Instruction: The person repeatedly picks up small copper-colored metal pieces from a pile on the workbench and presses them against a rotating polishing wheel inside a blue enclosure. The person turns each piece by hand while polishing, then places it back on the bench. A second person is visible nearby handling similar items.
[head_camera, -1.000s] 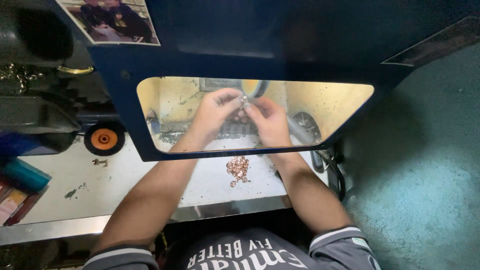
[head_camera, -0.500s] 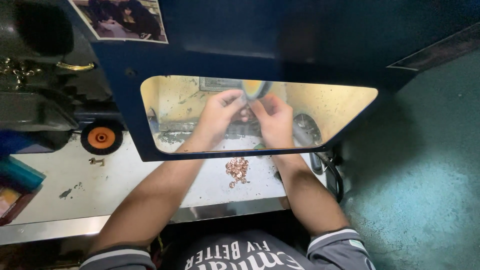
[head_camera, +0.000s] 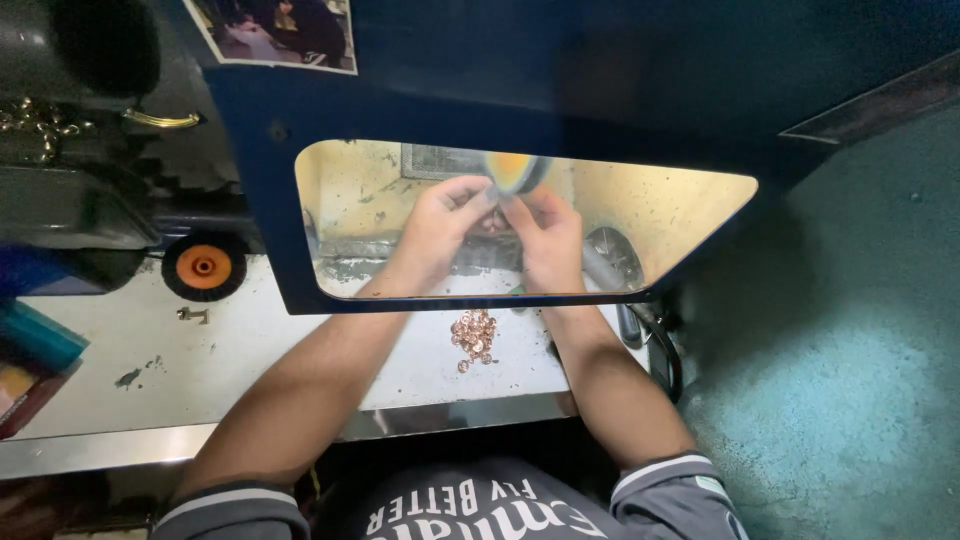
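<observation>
behind the blue guard's window, left hand and right hand pinch one small piece together, grip pressed; copper rings lie below on the tabletop.

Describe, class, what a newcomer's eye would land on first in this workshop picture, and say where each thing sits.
First comes the yellow-lit window cut in the dark blue guard, upper middle, where the left hand and right hand meet close together by a blurred wheel. Below it, a small heap of copper-coloured pieces lies on the white bench. At far left sits an orange-centred black wheel.
</observation>
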